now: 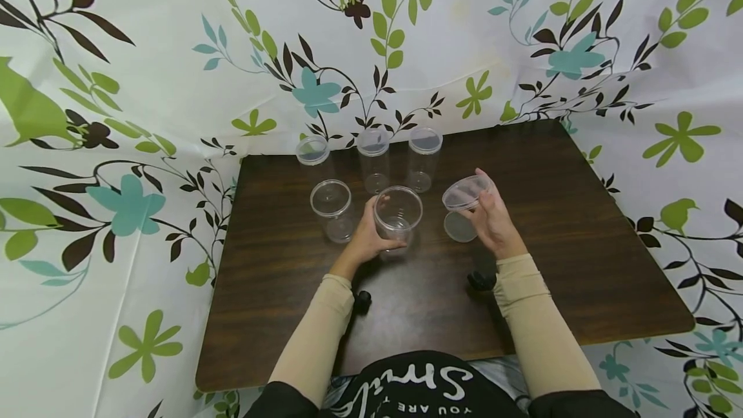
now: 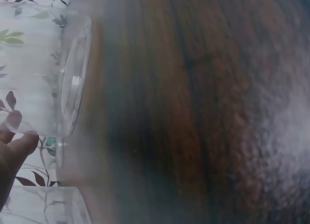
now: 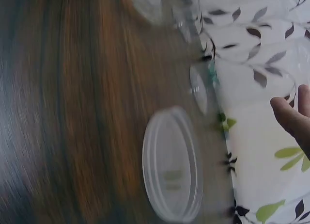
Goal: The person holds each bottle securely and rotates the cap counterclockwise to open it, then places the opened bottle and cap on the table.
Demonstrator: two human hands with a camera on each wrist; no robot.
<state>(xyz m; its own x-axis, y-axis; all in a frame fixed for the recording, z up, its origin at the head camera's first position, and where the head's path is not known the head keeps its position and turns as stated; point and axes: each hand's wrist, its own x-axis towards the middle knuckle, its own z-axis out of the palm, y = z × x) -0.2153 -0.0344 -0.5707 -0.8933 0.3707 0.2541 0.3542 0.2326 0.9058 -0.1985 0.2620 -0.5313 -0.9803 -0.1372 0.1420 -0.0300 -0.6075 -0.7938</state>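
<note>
My left hand (image 1: 371, 234) grips a clear plastic jar (image 1: 398, 208) round its side, with its wide mouth facing up in the head view. The left wrist view shows the fingertips (image 2: 26, 139) against the jar's see-through wall. To the right, a clear round lid (image 1: 463, 192) is pinched in my right hand (image 1: 495, 215) and tilts above the table. A second clear disc, a lid (image 3: 173, 166), lies flat on the table below it. The held lid is out of sight in the right wrist view, where only fingertips (image 3: 290, 115) show.
Behind my hands stand several clear jars: three with lids along the back, including a left one (image 1: 313, 152) and a right one (image 1: 424, 153), plus another jar (image 1: 332, 202) left of my left hand. The dark wooden table (image 1: 580, 263) meets patterned cloth (image 1: 464, 31) at the back.
</note>
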